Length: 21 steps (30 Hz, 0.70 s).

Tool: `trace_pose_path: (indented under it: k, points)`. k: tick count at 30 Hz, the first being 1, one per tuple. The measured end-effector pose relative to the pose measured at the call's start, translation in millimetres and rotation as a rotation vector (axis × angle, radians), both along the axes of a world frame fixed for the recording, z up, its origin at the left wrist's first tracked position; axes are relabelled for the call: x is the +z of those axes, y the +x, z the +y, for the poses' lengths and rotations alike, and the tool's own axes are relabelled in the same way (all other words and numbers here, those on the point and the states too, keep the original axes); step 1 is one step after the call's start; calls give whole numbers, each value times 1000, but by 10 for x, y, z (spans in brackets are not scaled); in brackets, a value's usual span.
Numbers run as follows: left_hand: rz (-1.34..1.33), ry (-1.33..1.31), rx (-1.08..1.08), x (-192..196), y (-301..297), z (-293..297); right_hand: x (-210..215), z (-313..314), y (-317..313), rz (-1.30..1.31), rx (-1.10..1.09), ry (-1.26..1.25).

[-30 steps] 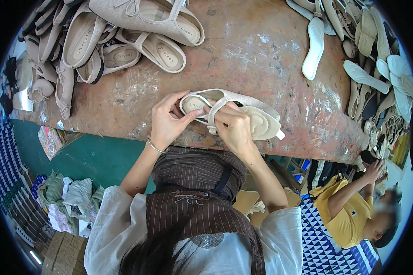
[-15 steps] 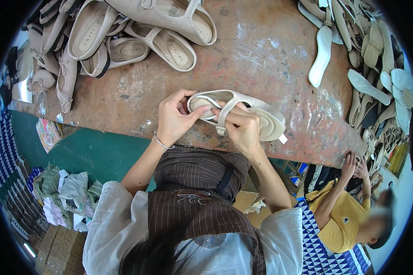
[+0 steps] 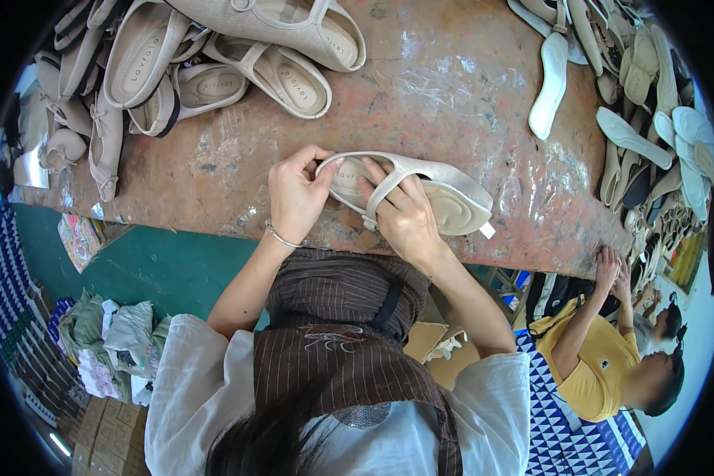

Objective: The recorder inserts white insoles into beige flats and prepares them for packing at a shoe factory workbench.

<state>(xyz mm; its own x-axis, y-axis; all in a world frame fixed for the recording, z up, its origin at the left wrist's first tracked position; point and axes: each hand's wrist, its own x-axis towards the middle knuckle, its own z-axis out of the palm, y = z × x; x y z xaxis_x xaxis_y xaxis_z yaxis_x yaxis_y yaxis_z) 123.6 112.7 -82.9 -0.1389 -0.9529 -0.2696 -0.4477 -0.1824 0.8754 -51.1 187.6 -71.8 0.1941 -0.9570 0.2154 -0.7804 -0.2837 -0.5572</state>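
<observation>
A beige strapped flat shoe [image 3: 470, 189] lies on its sole at the table's near edge, heel toward the left, with a white tag at its toe end. My left hand [image 3: 295, 194] is closed on the heel rim, thumb and fingers pinching the edge. My right hand [image 3: 407, 222] grips the shoe around its strap, with fingertips inside pressing on the insole [image 3: 346, 181]. The insole's heel part lies flat inside the shoe. The front part of the footbed shows a rounded, ridged pad [image 3: 457, 209].
Similar beige shoes [image 3: 285, 79] are heaped at the far left of the worn brown table [image 3: 444, 103]. Loose white insoles [image 3: 549, 83] and more shoes pile up at the right. A co-worker in a yellow shirt [image 3: 591, 369] sits at the right edge. Cloth bundles [image 3: 127, 337] and cartons [image 3: 111, 432] stand lower left.
The insole's heel end, raised and bent before, now lies down inside the shoe. My left thumb has drawn back to the heel rim. My right fingers have moved left toward the heel.
</observation>
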Motion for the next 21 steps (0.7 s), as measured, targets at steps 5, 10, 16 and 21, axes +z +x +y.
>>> trace_pose_path:
  k: [5, 10, 16, 21]
  points:
    - [-90, -168, -70, 40, -13, -15, 28, -131, -86, 3, 333, 116]
    - [-155, -229, -152, 65, 0, -47, 187, -94, -55, 137, 272, 140]
    - [-176, -230, -223, 96, 17, -74, 312, 213, -88, 368, -63, 168]
    - [-323, -266, -266, 197, 4, 176, 317, 182, -297, 103, -349, -40]
